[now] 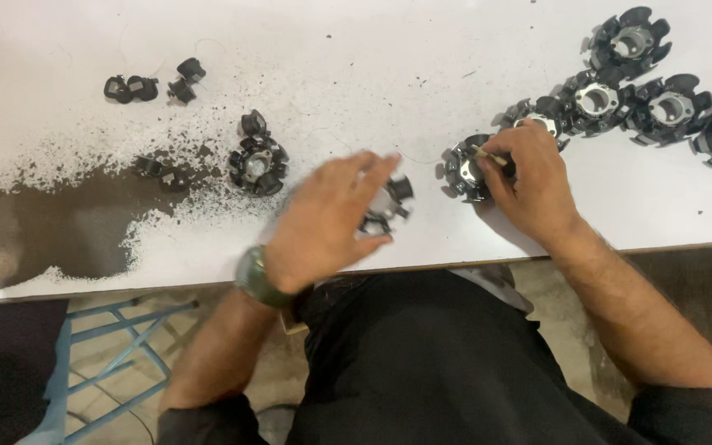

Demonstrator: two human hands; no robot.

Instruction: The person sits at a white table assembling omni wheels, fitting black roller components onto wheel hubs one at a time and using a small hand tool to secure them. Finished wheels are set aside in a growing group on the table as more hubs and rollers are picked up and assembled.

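My left hand [327, 218] hovering, fingers spread, over small black-and-white spool part [389, 206], centre frame, near table edge [208, 276]. My right hand [529, 185] pinching thin stick [488, 156], poking black finned core [465, 169]. Judging core rigid, light; gripping by outer fins.

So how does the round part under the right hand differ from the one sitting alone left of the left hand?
The part under the right hand is gripped by the right hand, which holds a thin stick to it; the lone part lies untouched. The held one rests on clean white table; the lone one sits among dark specks. The held one is partly hidden by fingers; the lone one shows fully. Both are black, ringed with lobes around a metal centre.
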